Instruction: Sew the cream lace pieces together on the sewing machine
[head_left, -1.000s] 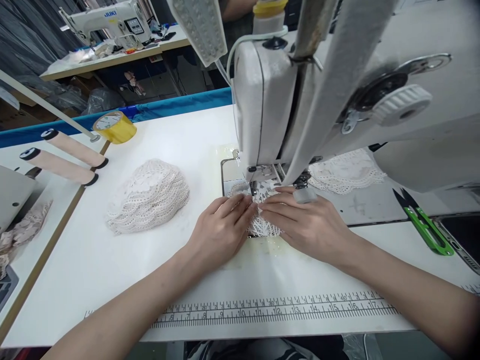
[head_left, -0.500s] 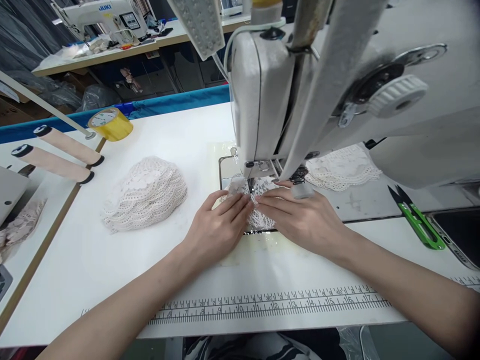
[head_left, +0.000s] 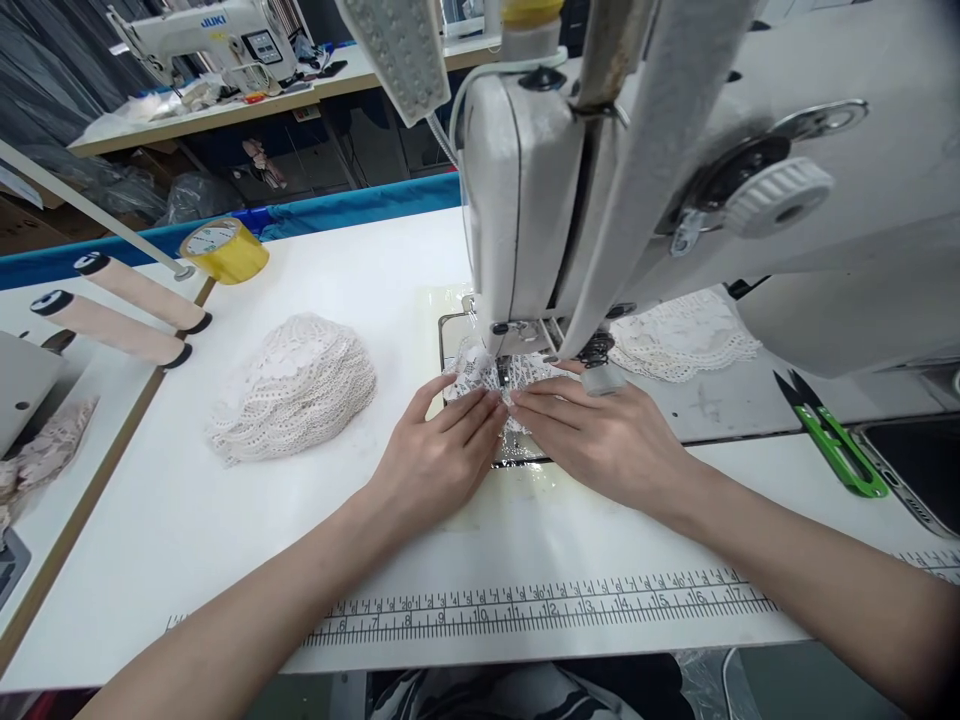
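Note:
White openwork lace point(head_left: 477, 368) lies under the presser foot point(head_left: 503, 372) of the sewing machine point(head_left: 517, 200). My left hand point(head_left: 439, 440) comes in from the left, its fingers together and its fingertips pressing the lace close to the foot. From the right, my right hand point(head_left: 607, 430) bears on the same lace with its fingers drawn together. The two hands nearly meet in front of the needle area. Both thumbs are mostly hidden, and my hands cover part of the lace.
A heap of lace point(head_left: 296, 390) sits left; more lace point(head_left: 686, 335) lies behind my right hand. Green thread snips point(head_left: 840, 440) and a phone point(head_left: 915, 465) are right. Yellow tape point(head_left: 225, 250) and thread cones point(head_left: 112, 328) stand left. A ruler point(head_left: 480, 612) lines the front edge.
The lace under the foot has shifted away from me: more shows behind my left fingers, less in front between my hands. My hands stay almost in place.

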